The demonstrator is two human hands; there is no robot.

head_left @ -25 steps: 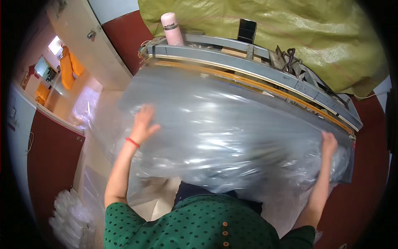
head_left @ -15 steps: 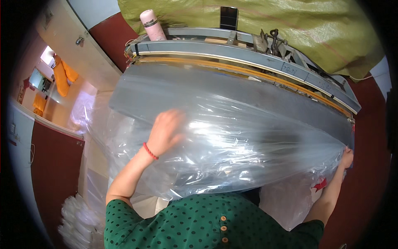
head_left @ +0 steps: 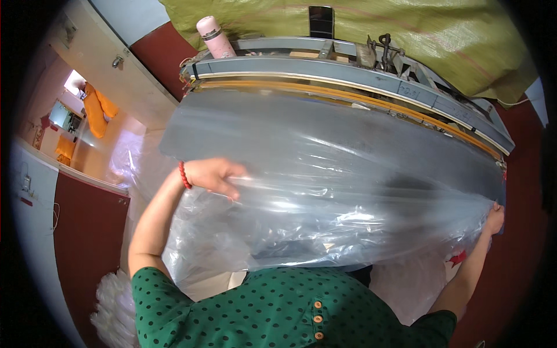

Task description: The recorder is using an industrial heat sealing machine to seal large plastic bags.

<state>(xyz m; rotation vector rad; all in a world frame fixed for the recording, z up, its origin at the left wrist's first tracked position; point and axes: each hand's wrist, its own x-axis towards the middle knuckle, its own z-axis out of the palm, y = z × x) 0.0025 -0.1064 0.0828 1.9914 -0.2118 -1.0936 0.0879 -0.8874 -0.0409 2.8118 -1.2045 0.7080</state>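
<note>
A large sheet of clear plastic film [head_left: 325, 191] is spread over a long grey table [head_left: 243, 119] in front of me. At its right end, my right hand [head_left: 495, 218] is closed round the gathered edge of the film, beside the table's right corner. My left hand [head_left: 214, 176], a red beaded bracelet at its wrist, rests on or just above the film's left part. Its fingers are stretched out and slightly blurred, with nothing gripped. The film hangs in folds over the near edge, towards my body.
Along the table's far side runs a grey metal frame [head_left: 290, 65] with orange strips [head_left: 325, 93]. A pink bottle [head_left: 214, 37], a dark phone-like slab [head_left: 321, 22] and a metal clamp [head_left: 383, 52] are behind it. Bundled clear plastic [head_left: 113, 307] lies lower left, near an open door [head_left: 125, 64].
My left hand has moved left across the film and turned so its fingers point right. My right hand keeps its hold. The view has shifted slightly.
</note>
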